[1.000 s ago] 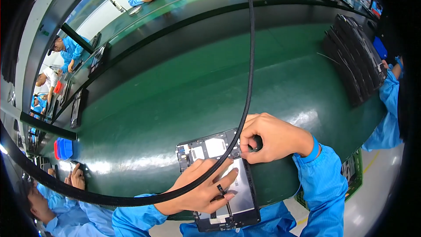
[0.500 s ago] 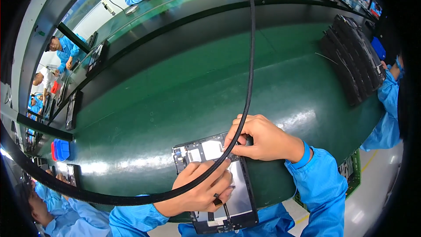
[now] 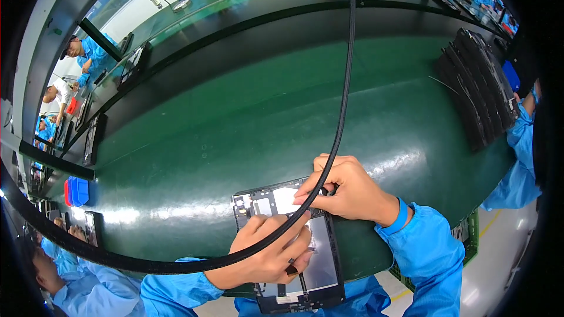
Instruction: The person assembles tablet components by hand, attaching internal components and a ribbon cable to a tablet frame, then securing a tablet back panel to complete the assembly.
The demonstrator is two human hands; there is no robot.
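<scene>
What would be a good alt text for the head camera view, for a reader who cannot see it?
A person in blue sleeves presses both hands, left hand and right hand, on an opened tablet lying on a green table. A thick black cable curves across the view, and stacked dark panels stand at the right.

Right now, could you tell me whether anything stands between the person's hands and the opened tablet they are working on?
Nothing visible does. The left hand rests flat on the opened tablet, and the right hand presses its fingertips at the upper edge. The black cable crosses in front of both hands in this view, but it does not separate them from the tablet.
</scene>
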